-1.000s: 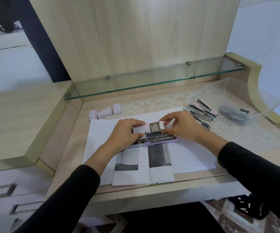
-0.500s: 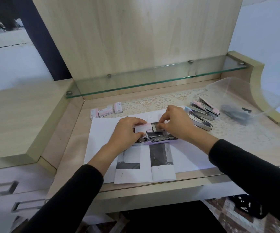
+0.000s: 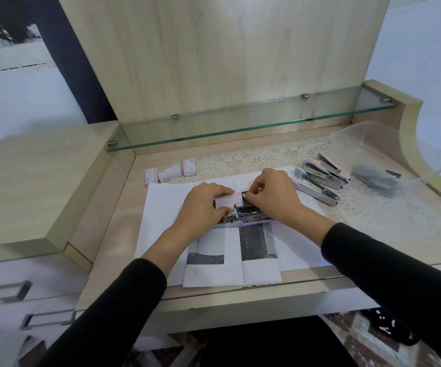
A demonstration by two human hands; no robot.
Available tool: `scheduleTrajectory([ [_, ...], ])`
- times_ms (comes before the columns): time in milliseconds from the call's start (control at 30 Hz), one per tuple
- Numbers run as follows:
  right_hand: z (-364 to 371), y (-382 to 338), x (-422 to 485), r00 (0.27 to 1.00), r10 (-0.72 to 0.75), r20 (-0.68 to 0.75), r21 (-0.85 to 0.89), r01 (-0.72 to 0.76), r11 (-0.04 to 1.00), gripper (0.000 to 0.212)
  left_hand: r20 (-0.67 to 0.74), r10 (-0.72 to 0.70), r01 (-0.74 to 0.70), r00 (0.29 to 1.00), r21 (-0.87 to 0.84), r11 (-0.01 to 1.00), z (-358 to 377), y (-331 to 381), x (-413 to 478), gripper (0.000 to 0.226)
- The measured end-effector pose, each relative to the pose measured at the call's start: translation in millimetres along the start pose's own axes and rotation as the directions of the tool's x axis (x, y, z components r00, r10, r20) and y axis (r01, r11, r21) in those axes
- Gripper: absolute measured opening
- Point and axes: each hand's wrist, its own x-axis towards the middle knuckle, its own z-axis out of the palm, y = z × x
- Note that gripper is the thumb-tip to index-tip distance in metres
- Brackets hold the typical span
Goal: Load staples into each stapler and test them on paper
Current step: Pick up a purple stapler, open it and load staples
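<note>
Pink staple box (image 3: 227, 203) gripped by the curled left hand (image 3: 203, 206), the right hand (image 3: 276, 196) pinching at its open end.

A glass shelf (image 3: 240, 125) runs along the wooden back panel (image 3: 227, 54) above the tabletop (image 3: 113, 234); a clear plastic tub (image 3: 431, 157) sits on a lace mat (image 3: 267, 157).

A stapler (image 3: 248, 218) lies on paper (image 3: 166, 207) at the middle of the desk (image 3: 108, 242). Just behind it, the left hand (image 3: 203, 205) holds a staple box (image 3: 227, 202), and the right hand (image 3: 272, 197) pinches its right end. Three boxes (image 3: 170, 173) sit behind the paper, to the left. To the right, staplers (image 3: 320, 178) lie side by side on a mat (image 3: 372, 213), with a tub (image 3: 359, 136) beyond them. A shelf (image 3: 240, 123) runs behind.
</note>
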Motion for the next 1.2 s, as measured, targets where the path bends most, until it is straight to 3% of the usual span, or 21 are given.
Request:
scheduleTrajectory([
  [300,0.5,10.5,-0.3,0.997,-0.073,0.006,0.001,0.073,0.997,0.012,0.007,-0.014,0.014,1.0,-0.012,1.0,-0.3,-0.1,0.2,0.037],
  [533,-6.0,12.6,1.2,0.992,-0.124,-0.024,0.139,0.127,0.982,0.015,0.081,-0.025,0.024,0.996,0.009,1.0,-1.4,-1.7,4.8,0.037],
  [700,-15.2,13.3,0.1,0.998,-0.058,-0.037,0.274,0.065,0.959,0.018,0.113,-0.039,0.039,0.993,0.002,0.999,-4.6,-3.4,6.5,0.039],
  [900,-21.6,19.1,-5.3,0.994,0.051,0.098,0.468,-0.091,0.879,0.022,0.093,-0.064,0.065,0.994,-0.015,0.998,-6.9,-3.0,4.6,0.041],
  [1033,-28.6,21.8,-11.0,0.982,0.069,0.179,0.588,-0.162,0.792,0.018,0.041,-0.048,0.05,0.998,-0.061,0.997,-10.1,-0.8,-1.0,0.033],
  [1200,-35.8,24.4,-13.1,0.978,0.041,0.207,0.581,-0.156,0.798,0.006,-0.104,0.006,-0.016,0.995,-0.089,0.996,-14.3,2.3,-13.6,0.019],
])
